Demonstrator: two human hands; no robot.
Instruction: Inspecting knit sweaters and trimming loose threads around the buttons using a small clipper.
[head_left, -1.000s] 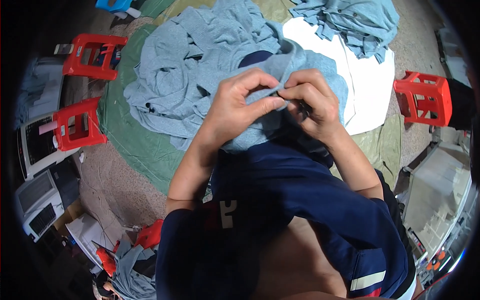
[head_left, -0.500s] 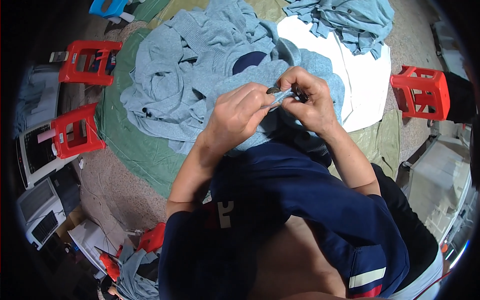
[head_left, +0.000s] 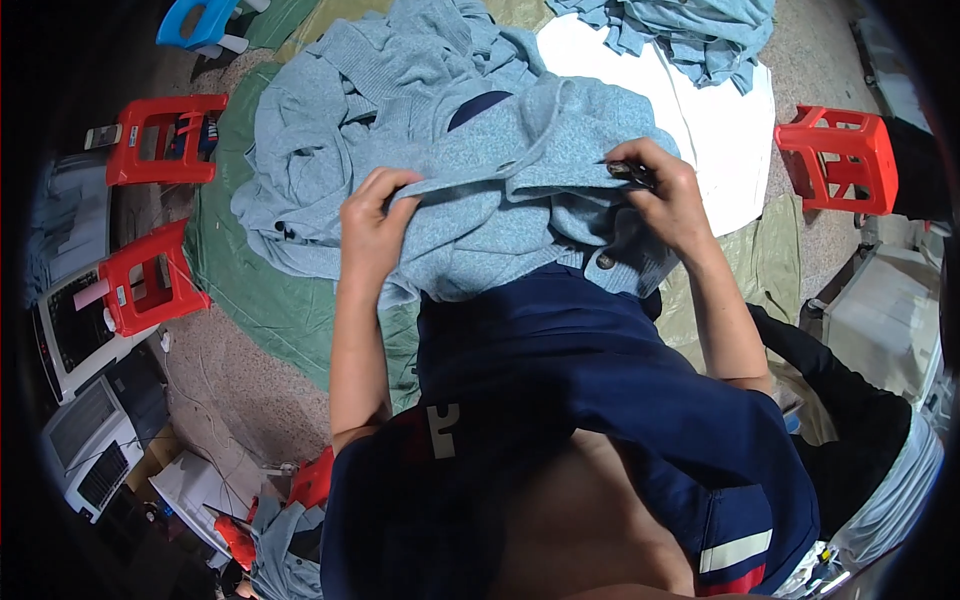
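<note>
A light blue knitted cardigan (head_left: pixel 470 235) with dark buttons lies across my lap. Its edge is stretched between both hands. My left hand (head_left: pixel 372 222) pinches the edge at the left, thumb below and fingers above. At the right, my right hand (head_left: pixel 668 195) is closed on the other end of that edge. A small dark tool (head_left: pixel 632 173), perhaps thread snips, also sits in the right hand, mostly hidden by the fingers. One button (head_left: pixel 604 262) shows on the cardigan below the right hand.
More light blue knitwear (head_left: pixel 310 130) is heaped on a green sheet (head_left: pixel 250 290). Another pile (head_left: pixel 700 35) lies on white sheeting (head_left: pixel 720 150). Red stools (head_left: pixel 150 275) stand at the left, another red stool (head_left: pixel 850 160) at the right. A person's black sleeve (head_left: pixel 840 390) shows at right.
My hands were close together, pinching a small bit of the knit. They have moved apart, the left one leftward, stretching the edge between them. The person at right has shifted.
</note>
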